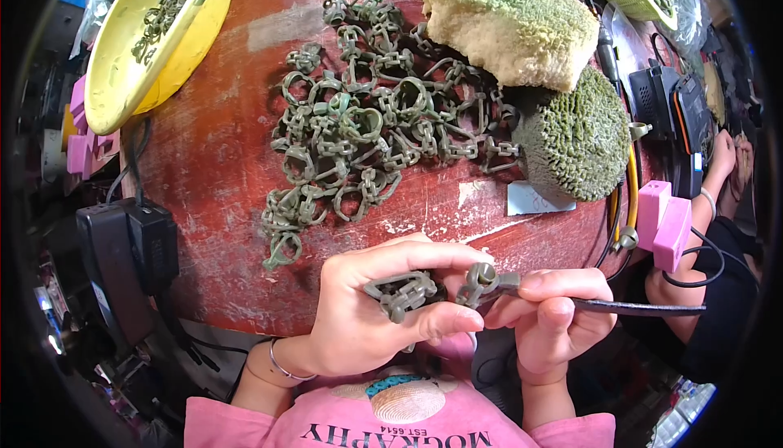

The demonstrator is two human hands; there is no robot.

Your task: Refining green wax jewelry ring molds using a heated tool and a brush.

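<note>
My left hand (373, 301) is closed around a dark olive-green linked piece (400, 295) made of rings and chain links. One ring-like part of it sticks out between my thumb and forefinger. My right hand (560, 319) pinches a thin, flat, dark hand tool (639, 307), whose far end reaches out to the right. Its other end meets the ring part near my left fingertips; whether it touches cannot be made out. Beyond my hands, a spread heap of similar green ring-and-chain pieces (367, 118) lies on the worn red tabletop (214, 252).
A yellow bowl (183, 50) with more pieces stands at the upper left. Two rough sponge-like blocks, one pale (508, 26) and one green (575, 136), rest at the right by a paper slip (532, 200). Cables, pink blocks (664, 228) and another person's arm (679, 283) are farther right.
</note>
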